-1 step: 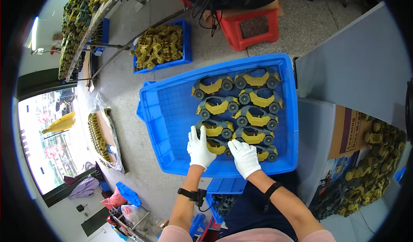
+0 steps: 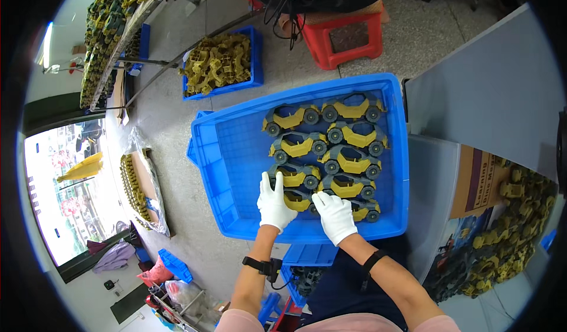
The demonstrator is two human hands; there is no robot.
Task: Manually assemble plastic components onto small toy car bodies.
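Both of my hands wear white gloves and work inside a blue plastic tray (image 2: pixel 236 224). My left hand (image 2: pixel 275 207) lies over the left ends of the two nearest left-column cars, its fingers stretched forward and spread apart. It partly covers the nearest left toy car (image 2: pixel 297 202), yellow and dark grey with black wheels. My right hand (image 2: pixel 335 214) has its fingers curled down between that car and the nearest right toy car (image 2: pixel 361 212), whose left part it hides. Beyond them, more such cars, like this one (image 2: pixel 354 160), lie on their sides in two columns.
Behind the tray, a blue crate (image 2: pixel 257 66) holds yellow plastic parts, near a red stool (image 2: pixel 325 42). A grey panel (image 2: pixel 484 90) and a cardboard box (image 2: pixel 472 178) stand at the right. Below the tray's near edge is another blue bin (image 2: pixel 307 254) with dark parts.
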